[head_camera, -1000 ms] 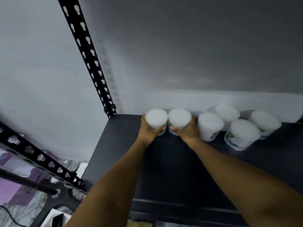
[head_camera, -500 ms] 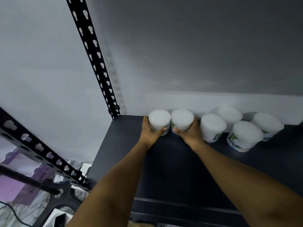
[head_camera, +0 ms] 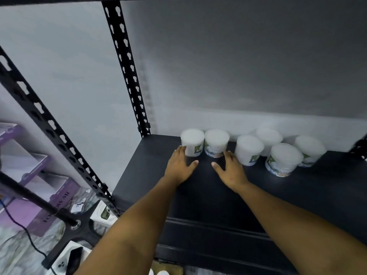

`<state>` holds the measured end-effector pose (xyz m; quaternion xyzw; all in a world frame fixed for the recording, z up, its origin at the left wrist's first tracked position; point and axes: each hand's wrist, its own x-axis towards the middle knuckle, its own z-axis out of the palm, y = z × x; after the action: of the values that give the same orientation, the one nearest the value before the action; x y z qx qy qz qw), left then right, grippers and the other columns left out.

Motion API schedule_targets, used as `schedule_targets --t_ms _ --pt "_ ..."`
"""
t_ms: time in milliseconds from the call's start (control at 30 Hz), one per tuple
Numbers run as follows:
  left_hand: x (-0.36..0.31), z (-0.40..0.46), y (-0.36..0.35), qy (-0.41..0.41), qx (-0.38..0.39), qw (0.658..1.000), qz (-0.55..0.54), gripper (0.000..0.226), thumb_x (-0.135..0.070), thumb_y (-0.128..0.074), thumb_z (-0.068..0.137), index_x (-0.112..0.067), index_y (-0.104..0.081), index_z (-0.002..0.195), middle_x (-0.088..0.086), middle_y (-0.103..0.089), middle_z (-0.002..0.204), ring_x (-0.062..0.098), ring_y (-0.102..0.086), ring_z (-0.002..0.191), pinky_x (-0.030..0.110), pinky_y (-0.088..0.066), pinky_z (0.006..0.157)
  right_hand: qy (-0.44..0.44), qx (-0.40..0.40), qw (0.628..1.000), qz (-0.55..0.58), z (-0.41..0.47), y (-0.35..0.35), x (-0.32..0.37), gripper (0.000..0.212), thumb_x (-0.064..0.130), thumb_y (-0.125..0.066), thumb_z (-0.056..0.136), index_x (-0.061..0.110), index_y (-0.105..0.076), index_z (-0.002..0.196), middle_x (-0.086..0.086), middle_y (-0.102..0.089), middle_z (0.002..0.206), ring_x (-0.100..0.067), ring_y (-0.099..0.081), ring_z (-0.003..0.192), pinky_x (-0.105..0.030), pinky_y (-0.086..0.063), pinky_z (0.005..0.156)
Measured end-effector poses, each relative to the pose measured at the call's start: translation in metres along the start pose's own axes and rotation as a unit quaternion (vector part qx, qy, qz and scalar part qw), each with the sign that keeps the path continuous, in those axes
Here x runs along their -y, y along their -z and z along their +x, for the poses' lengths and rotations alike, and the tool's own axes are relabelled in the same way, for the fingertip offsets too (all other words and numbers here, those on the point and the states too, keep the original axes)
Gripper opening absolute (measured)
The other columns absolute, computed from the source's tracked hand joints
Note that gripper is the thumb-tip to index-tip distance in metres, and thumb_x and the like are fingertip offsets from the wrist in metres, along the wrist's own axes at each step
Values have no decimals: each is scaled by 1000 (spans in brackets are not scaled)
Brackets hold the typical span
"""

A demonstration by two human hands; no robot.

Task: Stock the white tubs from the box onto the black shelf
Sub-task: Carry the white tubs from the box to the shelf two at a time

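Note:
Several white tubs with green labels stand at the back of the black shelf (head_camera: 151, 175). The two leftmost tubs, one (head_camera: 192, 141) and the other (head_camera: 216, 142), stand side by side against the wall. My left hand (head_camera: 179, 165) lies flat and open just in front of the left tub, fingertips near its base. My right hand (head_camera: 230, 169) is open in front of the second tub, holding nothing. More tubs (head_camera: 249, 149) (head_camera: 284, 158) stand to the right. At the bottom edge, white tub tops (head_camera: 161, 272) show in what seems to be the box.
A black perforated upright (head_camera: 127, 70) rises at the shelf's back left corner, and a slanted black bar (head_camera: 49, 126) crosses the left. Purple boxes (head_camera: 29, 175), a black stand base (head_camera: 75, 225) and a cable lie on the floor to the left. The wall is grey.
Both hands have let go of the two left tubs and pulled back toward me, fingers spread. The tubs stay where they were set. The camera has tilted down.

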<state>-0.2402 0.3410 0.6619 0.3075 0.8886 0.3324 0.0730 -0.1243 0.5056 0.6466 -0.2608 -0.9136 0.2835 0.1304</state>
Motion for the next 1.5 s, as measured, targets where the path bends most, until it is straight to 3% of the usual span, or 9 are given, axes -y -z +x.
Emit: schedule_targets --t_ms 133,300,800,1500 --pt "-18 -15 1 6 34 988 151 75 -57 -41 92 -16 -16 150 6 -5 160 24 -1 147 42 -6 120 23 32 990 -139 -11 19 -2 73 61 -34 92 16 -23 148 -9 -20 156 -25 -15 144 -43 -13 118" --pt "-49 -40 2 10 57 975 214 75 -58 -34 93 -15 -15 151 5 -4 161 23 3 148 42 -1 120 35 53 983 -173 -35 47 -4 72 61 -31 92 16 -22 148 -9 -18 157 -26 -10 145 -44 -7 119" --pt "-94 -163 -18 17 51 978 200 72 -56 -36 94 -13 -19 150 5 -11 160 23 -3 147 41 -7 120 48 87 984 -150 -152 85 -30 73 61 -33 92 16 -19 148 -8 -14 158 -25 -8 146 -43 -8 119" --pt "-1 -326 -21 103 65 976 180 71 -55 -39 93 -14 -23 149 7 -17 158 26 -9 147 42 -12 118 83 188 968 -144 -287 -5 3 74 61 -32 92 16 -20 149 -8 -15 158 -25 -8 146 -42 -8 119"
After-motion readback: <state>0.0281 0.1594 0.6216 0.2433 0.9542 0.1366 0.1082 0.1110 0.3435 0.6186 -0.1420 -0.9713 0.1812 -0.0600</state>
